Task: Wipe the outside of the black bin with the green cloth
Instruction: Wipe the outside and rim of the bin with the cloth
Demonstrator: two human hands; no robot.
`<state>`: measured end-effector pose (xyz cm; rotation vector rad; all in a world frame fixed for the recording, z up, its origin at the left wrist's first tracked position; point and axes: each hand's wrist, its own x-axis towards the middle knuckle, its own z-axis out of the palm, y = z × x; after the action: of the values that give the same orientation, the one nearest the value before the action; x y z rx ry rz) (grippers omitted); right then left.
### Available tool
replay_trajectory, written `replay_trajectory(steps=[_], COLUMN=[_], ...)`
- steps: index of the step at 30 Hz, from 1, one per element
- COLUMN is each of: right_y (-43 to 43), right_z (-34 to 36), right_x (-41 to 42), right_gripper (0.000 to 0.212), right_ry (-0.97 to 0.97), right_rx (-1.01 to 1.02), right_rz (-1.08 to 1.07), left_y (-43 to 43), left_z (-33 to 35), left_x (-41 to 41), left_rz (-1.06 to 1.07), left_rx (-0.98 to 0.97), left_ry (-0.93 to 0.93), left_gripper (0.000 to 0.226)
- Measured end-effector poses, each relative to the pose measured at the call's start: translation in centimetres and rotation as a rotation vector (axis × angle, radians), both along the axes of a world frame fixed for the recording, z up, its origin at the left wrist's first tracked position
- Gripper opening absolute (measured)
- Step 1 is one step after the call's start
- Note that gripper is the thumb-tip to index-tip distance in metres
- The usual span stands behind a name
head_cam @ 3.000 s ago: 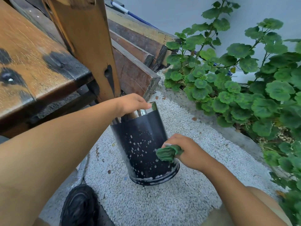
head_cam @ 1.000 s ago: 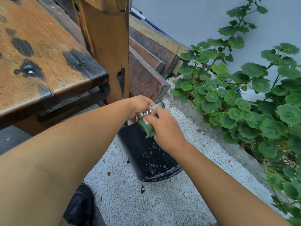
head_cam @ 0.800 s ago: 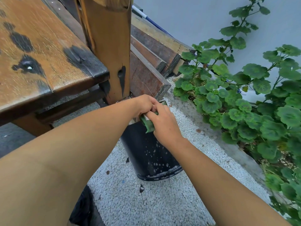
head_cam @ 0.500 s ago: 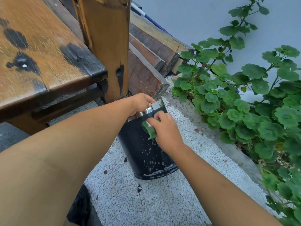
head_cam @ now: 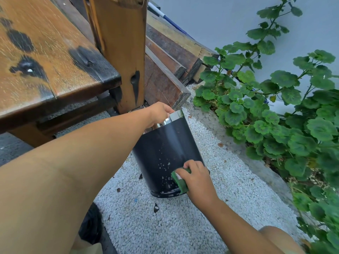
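The black bin stands tilted on white gravel, with a shiny metal rim at its top and pale specks on its lower side. My left hand grips that rim from above. My right hand holds the folded green cloth and presses it against the bin's lower right side, just above the base. The upper part of the side looks smooth and dark.
A worn wooden table and its thick leg stand just left of the bin. Stacked wooden planks lie behind. Leafy green plants fill the right, along a concrete kerb. A black shoe sits bottom left.
My right hand has slid the green cloth from the bin's rim down its side to near the base. The left hand has kept its grip on the rim.
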<state>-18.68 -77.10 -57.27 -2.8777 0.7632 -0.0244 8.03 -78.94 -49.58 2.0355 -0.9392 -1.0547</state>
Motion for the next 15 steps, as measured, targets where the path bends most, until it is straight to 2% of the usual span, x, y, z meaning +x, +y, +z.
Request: replay_trajectory(steps=[4, 8, 11, 15], right_y=[-0.2, -0.7, -0.9, -1.1], right_z=[0.1, 1.3, 3.5, 6.3], right_x=[-1.1, -0.6, 1.3, 6.3], right_gripper=[0.061, 0.045, 0.038, 0.044], right_ry=[0.092, 0.160, 0.017, -0.119], right_rx=[0.025, 0.064, 0.105, 0.010], right_rz=[0.037, 0.109, 0.084, 0.100], left_y=[0.3, 0.8, 1.2, 1.7], left_z=[0.3, 0.6, 0.4, 0.5], left_x=[-0.4, -0.8, -0.5, -0.1], left_rz=[-0.064, -0.084, -0.075, -0.102], left_rx=[0.009, 0.047, 0.042, 0.027], left_ry=[-0.032, -0.132, -0.090, -0.087], left_gripper=[0.035, 0.019, 0.026, 0.036])
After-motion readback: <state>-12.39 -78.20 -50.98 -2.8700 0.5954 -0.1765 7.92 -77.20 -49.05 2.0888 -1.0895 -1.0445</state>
